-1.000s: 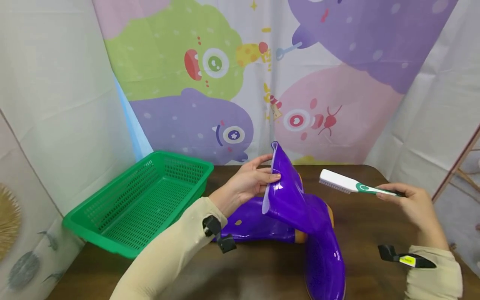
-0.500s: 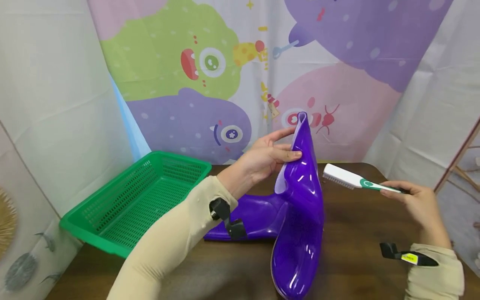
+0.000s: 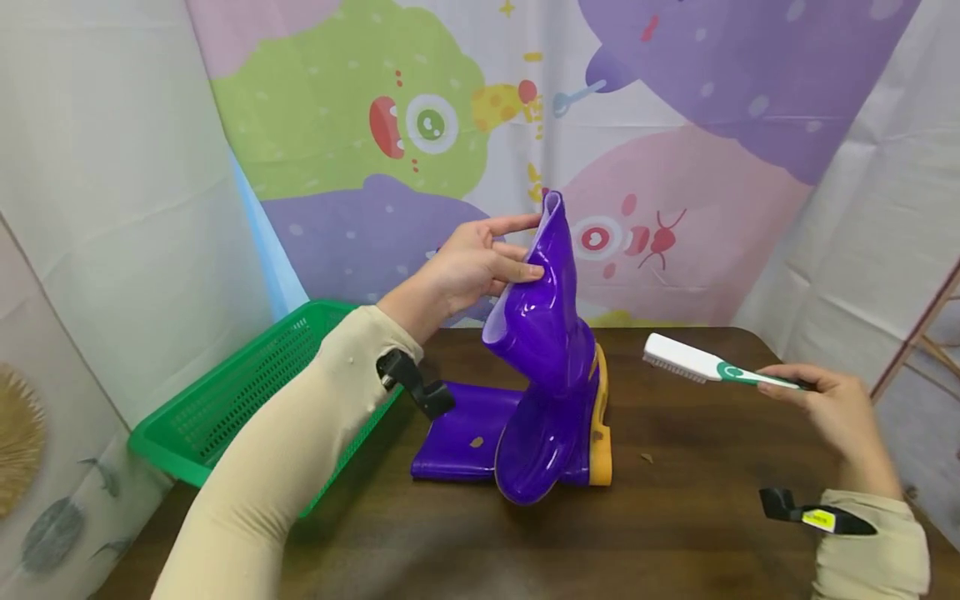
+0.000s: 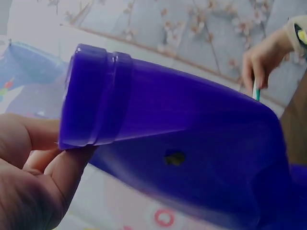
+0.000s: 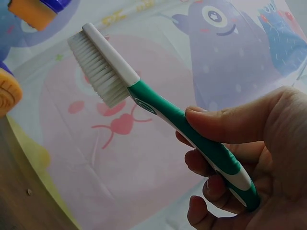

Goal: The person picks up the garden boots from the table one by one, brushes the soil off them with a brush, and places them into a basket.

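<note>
A green basket (image 3: pixel 225 417) sits at the left of the brown table (image 3: pixel 712 467). A second purple boot (image 3: pixel 461 433) lies flat right behind the lifted one. The left hand (image 3: pixel 465 271) pinches the top rim of the purple boot (image 3: pixel 543 367). This boot stands tall, opening up, toe down on the table, yellow sole facing right. The right hand (image 3: pixel 832 408) grips the brush (image 3: pixel 705 367), bristles down, pointing left at the boot but well apart from it. Bare table lies between them.
</note>
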Motion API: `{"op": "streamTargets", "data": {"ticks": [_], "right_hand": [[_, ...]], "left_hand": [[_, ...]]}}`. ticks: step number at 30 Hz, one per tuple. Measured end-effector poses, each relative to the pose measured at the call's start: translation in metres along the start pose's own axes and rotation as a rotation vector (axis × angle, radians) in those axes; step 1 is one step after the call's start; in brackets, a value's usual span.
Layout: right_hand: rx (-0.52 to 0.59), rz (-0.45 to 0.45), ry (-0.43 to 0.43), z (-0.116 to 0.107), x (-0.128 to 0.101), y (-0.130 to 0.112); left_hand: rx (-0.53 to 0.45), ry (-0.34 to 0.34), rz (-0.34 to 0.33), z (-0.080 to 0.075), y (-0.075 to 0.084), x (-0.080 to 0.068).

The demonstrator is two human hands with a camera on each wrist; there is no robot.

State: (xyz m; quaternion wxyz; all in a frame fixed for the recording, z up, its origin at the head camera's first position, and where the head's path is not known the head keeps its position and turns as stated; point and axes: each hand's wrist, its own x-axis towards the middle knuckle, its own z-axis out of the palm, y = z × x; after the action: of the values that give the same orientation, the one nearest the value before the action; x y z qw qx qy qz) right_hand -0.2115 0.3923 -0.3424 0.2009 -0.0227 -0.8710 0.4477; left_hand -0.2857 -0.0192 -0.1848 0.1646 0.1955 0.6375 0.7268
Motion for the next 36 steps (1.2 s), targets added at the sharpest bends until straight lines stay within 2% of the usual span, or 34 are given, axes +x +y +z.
{"op": "streamTargets", "data": {"ticks": [4,7,15,17,20,23,27,30,36], "right_hand": [[0.018,-0.001,-0.014,0.002,0.000,0.000],[-0.001,-0.017,-0.031,0.002,0.000,0.000],[-0.019,-0.043,-0.048,0.004,0.003,0.002],[-0.018,-0.051,-0.050,0.004,0.004,0.002],[-0.019,-0.071,-0.047,0.006,0.004,0.003],[-0.029,-0.079,-0.044,0.008,0.003,0.004],[-0.037,-0.061,-0.045,0.009,0.004,0.005],[-0.040,-0.033,-0.050,0.009,0.004,0.006],[-0.056,-0.010,-0.054,0.012,0.006,0.004]], "left_hand": [[0.115,0.011,0.010,-0.010,0.005,0.001],[0.250,0.010,0.024,-0.014,0.009,0.002],[0.723,-0.004,0.133,-0.019,0.026,-0.001],[0.853,-0.019,0.170,-0.019,0.029,-0.003],[0.996,-0.061,0.242,-0.018,0.033,-0.005],[1.133,-0.093,0.363,-0.016,0.034,-0.007],[1.252,-0.102,0.592,-0.013,0.030,-0.006],[1.279,-0.099,0.740,-0.012,0.026,-0.003],[1.248,-0.086,1.007,-0.012,0.012,0.012]]}}
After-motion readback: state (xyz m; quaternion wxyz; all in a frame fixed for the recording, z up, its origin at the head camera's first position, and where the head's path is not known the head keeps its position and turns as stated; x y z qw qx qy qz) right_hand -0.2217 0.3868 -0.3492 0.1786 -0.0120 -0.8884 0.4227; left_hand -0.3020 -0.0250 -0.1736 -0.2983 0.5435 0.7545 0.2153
